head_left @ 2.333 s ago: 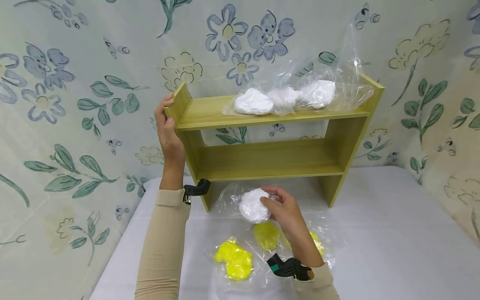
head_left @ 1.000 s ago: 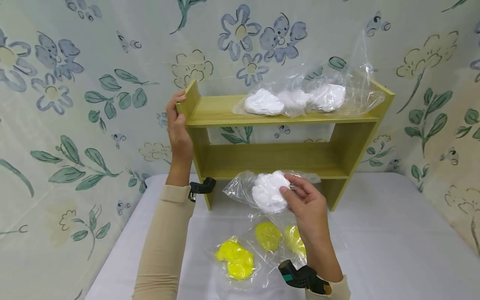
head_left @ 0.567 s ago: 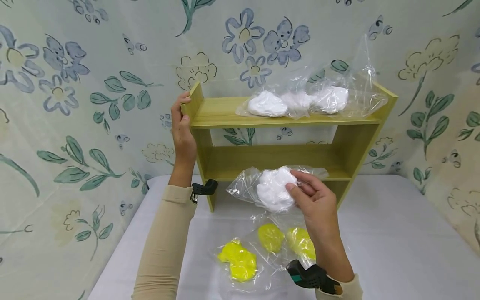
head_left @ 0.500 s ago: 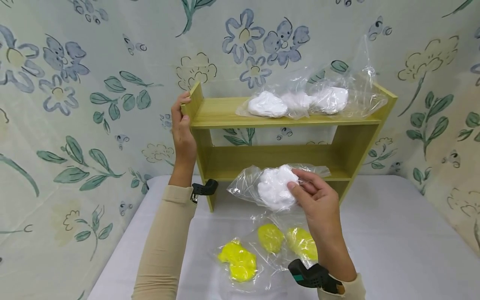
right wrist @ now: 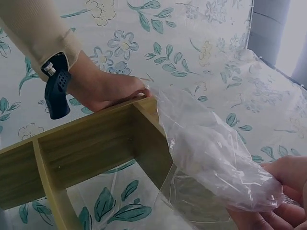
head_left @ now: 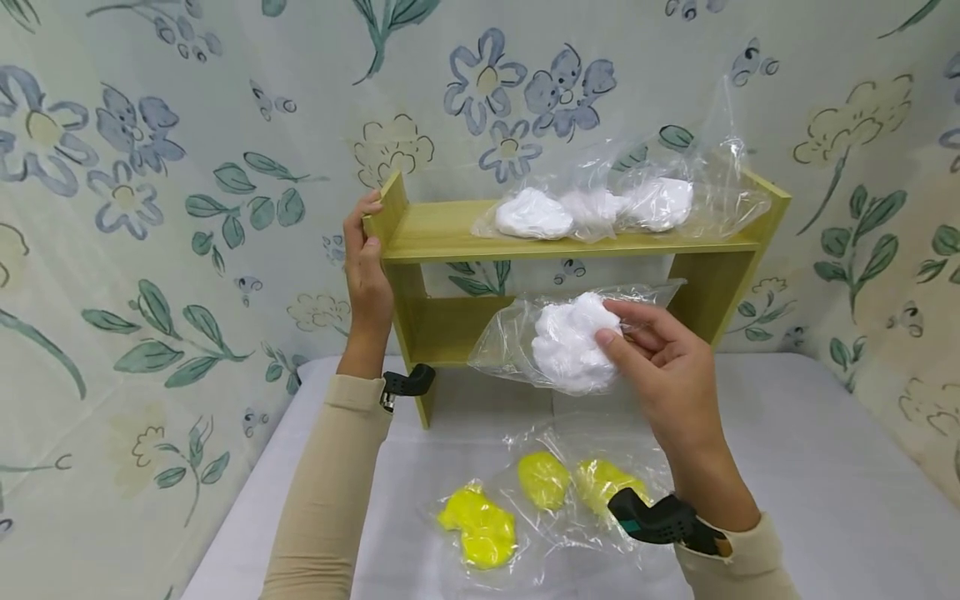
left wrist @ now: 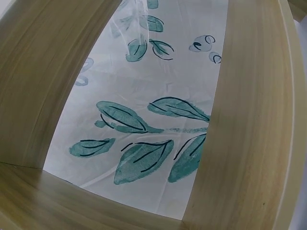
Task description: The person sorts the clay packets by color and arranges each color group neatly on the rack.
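Note:
My left hand (head_left: 367, 283) grips the upper left side panel of a small wooden shelf (head_left: 442, 221), its thumb at the front edge. In the right wrist view that same left hand (right wrist: 108, 91) sits on the shelf's corner. My right hand (head_left: 671, 375) pinches the right side of a clear plastic bag holding a white, clay-like lump (head_left: 573, 342). This bag hangs in the air before the middle board, hiding part of it. The left wrist view shows the shelf's boards (left wrist: 254, 96) but no hand.
Several bagged white lumps (head_left: 532, 214) lie on the top board. On the white tabletop (head_left: 817, 467) are three bagged yellow lumps, the left one (head_left: 480, 529) nearest the front; my right wrist partly covers the right one (head_left: 603, 483). A flowered cloth (head_left: 247, 242) hangs behind the shelf.
My right hand has lifted the bagged white lump from just behind the yellow lumps, up and to the right, to the height of the middle board. My left hand keeps its grip.

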Demonstrator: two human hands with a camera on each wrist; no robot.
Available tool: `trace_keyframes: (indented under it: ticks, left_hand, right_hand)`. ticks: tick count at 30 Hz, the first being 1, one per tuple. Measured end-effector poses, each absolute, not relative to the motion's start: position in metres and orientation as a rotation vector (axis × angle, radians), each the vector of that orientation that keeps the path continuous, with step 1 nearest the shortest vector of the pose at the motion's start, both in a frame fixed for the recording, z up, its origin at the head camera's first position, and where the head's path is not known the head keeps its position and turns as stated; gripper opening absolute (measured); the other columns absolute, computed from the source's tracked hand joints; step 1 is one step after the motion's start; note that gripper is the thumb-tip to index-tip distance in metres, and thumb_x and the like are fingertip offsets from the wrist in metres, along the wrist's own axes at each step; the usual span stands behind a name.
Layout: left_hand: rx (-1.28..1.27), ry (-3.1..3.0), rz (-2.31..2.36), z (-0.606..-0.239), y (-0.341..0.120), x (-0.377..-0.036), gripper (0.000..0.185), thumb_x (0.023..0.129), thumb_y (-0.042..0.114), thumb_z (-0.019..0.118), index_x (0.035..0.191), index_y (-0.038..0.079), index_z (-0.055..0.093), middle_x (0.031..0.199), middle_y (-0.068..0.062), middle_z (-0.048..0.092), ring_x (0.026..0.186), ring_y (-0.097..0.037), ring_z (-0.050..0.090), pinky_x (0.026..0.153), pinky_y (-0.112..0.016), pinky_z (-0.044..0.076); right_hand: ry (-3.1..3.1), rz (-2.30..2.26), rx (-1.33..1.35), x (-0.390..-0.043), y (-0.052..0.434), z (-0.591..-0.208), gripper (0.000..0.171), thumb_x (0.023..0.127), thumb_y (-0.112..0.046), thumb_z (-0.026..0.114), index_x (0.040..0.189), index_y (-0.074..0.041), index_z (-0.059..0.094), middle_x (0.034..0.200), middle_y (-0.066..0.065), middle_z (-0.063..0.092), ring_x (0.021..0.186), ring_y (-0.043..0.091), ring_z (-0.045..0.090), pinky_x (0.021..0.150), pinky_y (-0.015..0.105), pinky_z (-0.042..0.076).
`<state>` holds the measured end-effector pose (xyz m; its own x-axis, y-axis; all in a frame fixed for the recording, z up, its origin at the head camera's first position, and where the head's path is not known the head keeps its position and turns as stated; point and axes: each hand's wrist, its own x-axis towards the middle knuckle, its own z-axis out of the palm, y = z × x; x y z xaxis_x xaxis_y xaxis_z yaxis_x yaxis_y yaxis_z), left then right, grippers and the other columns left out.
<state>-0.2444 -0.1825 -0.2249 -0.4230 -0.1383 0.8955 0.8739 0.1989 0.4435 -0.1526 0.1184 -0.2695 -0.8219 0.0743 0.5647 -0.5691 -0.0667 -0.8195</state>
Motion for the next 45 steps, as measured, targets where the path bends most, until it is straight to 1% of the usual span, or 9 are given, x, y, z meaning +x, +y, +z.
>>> trace_keyframes:
  ticks: [4,8,15,21,24,28,34,39,45]
  left_hand:
    - [-0.721,-1.556,-1.388,-0.226,-0.183,-0.243,0.041,0.089,0.005,0.026,0.123,-0.014,0.037,0.144,-0.028,0.035,0.135,-0.029,0.034,0.112,-0.036,0.026]
    - [-0.721,-1.560,-1.388,-0.226,-0.182,-0.243,0.040,0.089,0.005,0.025,0.123,-0.013,0.036,0.144,-0.027,0.035,0.135,-0.029,0.035,0.113,-0.036,0.025]
    - [-0.698,-1.557,-1.380,-0.224,-0.180,-0.245,0.040,0.089,0.005,0.025,0.123,-0.013,0.037,0.143,-0.026,0.036,0.135,-0.026,0.035,0.113,-0.035,0.025]
    - [-0.706,-1.538,-1.391,-0.224,-0.180,-0.246,0.040,0.088,0.006,0.025,0.122,-0.013,0.036,0.142,-0.028,0.036,0.135,-0.027,0.035,0.113,-0.035,0.025]
    - [-0.712,-1.532,-1.393,-0.225,-0.179,-0.245,0.040,0.089,0.005,0.025,0.122,-0.014,0.037,0.142,-0.029,0.036,0.135,-0.029,0.035,0.113,-0.036,0.025]
    - [-0.715,-1.530,-1.388,-0.224,-0.178,-0.245,0.041,0.089,0.005,0.025,0.123,-0.014,0.037,0.143,-0.029,0.036,0.135,-0.030,0.035,0.113,-0.036,0.025]
    - [-0.707,-1.527,-1.413,-0.225,-0.179,-0.246,0.040,0.089,0.007,0.026,0.123,-0.011,0.036,0.143,-0.025,0.037,0.135,-0.026,0.036,0.113,-0.037,0.026]
    - [-0.705,-1.544,-1.430,-0.226,-0.181,-0.247,0.042,0.089,0.008,0.025,0.125,-0.011,0.035,0.145,-0.023,0.035,0.135,-0.027,0.034,0.112,-0.039,0.027]
    - [-0.736,-1.531,-1.452,-0.225,-0.181,-0.248,0.041,0.093,0.011,0.026,0.128,-0.008,0.036,0.144,-0.018,0.040,0.133,-0.024,0.038,0.110,-0.039,0.031]
  right_hand:
    - [-1.728,1.914,0.618,-0.152,0.118,-0.256,0.035,0.082,0.004,0.071,0.116,0.004,0.065,0.099,0.009,0.071,0.075,0.013,0.068,0.066,0.017,0.053]
    - [-1.749,1.855,0.636,-0.151,0.115,-0.241,0.035,0.082,0.002,0.071,0.116,0.001,0.066,0.106,0.009,0.069,0.080,0.014,0.068,0.069,0.017,0.053]
    - [-1.759,1.824,0.668,-0.143,0.103,-0.211,0.034,0.082,-0.001,0.072,0.116,-0.002,0.068,0.108,0.011,0.068,0.077,0.017,0.064,0.067,0.016,0.051]
    - [-1.761,1.789,0.696,-0.133,0.089,-0.185,0.030,0.083,-0.003,0.071,0.113,-0.002,0.068,0.110,0.010,0.068,0.081,0.017,0.067,0.072,0.019,0.053]
    - [-1.768,1.747,0.701,-0.132,0.085,-0.178,0.029,0.084,-0.004,0.071,0.113,-0.003,0.069,0.108,0.010,0.069,0.078,0.017,0.067,0.069,0.018,0.052]
    - [-1.764,1.713,0.741,-0.137,0.080,-0.169,0.029,0.084,-0.004,0.070,0.113,-0.003,0.068,0.109,0.011,0.069,0.077,0.018,0.067,0.069,0.018,0.052]
    - [-1.752,1.673,0.812,-0.156,0.071,-0.162,0.029,0.085,-0.004,0.069,0.114,-0.003,0.067,0.116,0.009,0.067,0.084,0.019,0.068,0.077,0.022,0.054]
    - [-1.741,1.682,0.853,-0.158,0.059,-0.149,0.028,0.085,-0.004,0.068,0.113,-0.002,0.067,0.113,0.008,0.067,0.084,0.019,0.069,0.078,0.024,0.054]
    - [-1.683,1.706,0.910,-0.168,0.049,-0.135,0.026,0.085,-0.001,0.067,0.111,0.002,0.067,0.113,0.010,0.067,0.088,0.020,0.069,0.080,0.026,0.054]
